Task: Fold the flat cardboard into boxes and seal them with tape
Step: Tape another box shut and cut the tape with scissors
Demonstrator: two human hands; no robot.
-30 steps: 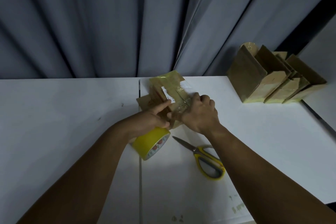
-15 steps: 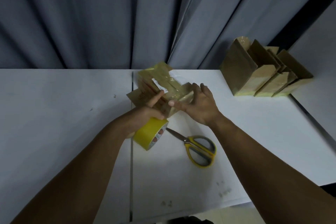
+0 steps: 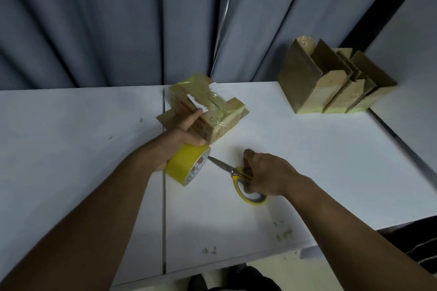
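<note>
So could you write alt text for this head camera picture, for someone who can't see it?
Seen from above on a white table, a person's left hand grips a yellow tape roll beside a taped cardboard box, while the right hand closes on yellow-handled scissors. More folded boxes stand at the far right before a grey curtain.

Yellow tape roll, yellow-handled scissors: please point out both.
yellow tape roll (image 3: 185,162): head view, on its outer yellow band.
yellow-handled scissors (image 3: 221,165): head view, on the metal blades.
</note>
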